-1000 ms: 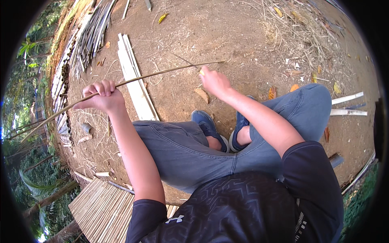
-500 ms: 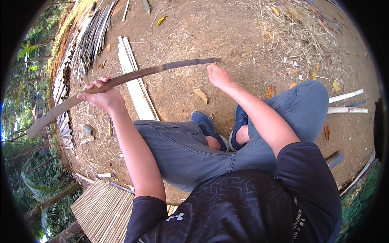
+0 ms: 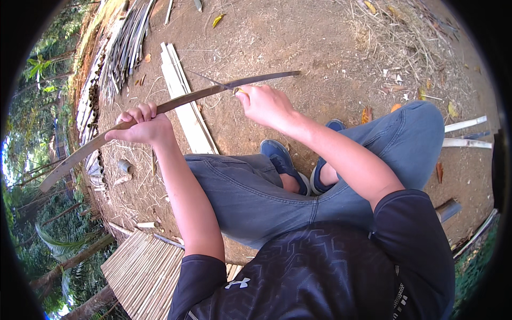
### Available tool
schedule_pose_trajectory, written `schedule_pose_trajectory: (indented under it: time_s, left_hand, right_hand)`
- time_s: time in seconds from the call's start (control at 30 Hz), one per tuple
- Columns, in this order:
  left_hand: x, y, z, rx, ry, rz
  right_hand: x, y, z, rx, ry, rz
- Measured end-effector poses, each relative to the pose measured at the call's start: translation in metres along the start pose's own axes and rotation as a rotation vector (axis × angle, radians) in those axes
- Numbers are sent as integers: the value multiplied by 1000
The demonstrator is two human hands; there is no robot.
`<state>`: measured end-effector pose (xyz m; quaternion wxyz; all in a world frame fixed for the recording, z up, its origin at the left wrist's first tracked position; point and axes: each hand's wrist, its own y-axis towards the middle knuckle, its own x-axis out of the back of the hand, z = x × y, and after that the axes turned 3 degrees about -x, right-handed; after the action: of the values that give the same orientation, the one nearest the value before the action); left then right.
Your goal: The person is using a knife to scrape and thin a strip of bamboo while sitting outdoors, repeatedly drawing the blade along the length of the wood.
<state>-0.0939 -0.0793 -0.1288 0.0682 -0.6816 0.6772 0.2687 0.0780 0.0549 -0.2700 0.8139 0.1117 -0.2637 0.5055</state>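
Note:
A long brown bamboo strip (image 3: 196, 96) stretches across in front of me, from the lower left to a darker end past my right hand. My left hand (image 3: 141, 124) is closed around it left of the middle, fingers over the top and thumb along the near side. In my closed right hand (image 3: 265, 106) is a knife (image 3: 211, 81) with a thin blade; a bit of yellow handle shows at the fingers. The blade points up and left, crossing the strip next to the hand. Most of the handle is hidden.
Pale split bamboo slats (image 3: 188, 109) lie on the dirt beyond my left knee. A stack of bamboo poles (image 3: 122, 48) lines the far left. At lower left is a slatted bamboo panel (image 3: 146, 269). Dry shavings (image 3: 402, 45) are heaped at far right; more slats (image 3: 466, 125) lie right.
My right hand has moved left along the strip, and the knife blade now shows across it. The left hand keeps its hold on the strip, with its fingers slightly shifted.

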Motion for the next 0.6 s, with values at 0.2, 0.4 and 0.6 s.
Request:
schedule_pose_trajectory:
  time_s: [0.2,0.4,0.6]
  left_hand:
    - [2,2,-1,-4,21,-15]
    - [4,2,-1,-6,8,58]
    - [5,3,-1,14,6,91]
  right_hand:
    - [6,-2,9,-103,-9,87]
    - [8,-5,9,-145,-23,72]
    - [6,-1,-1,-229,-201,42]
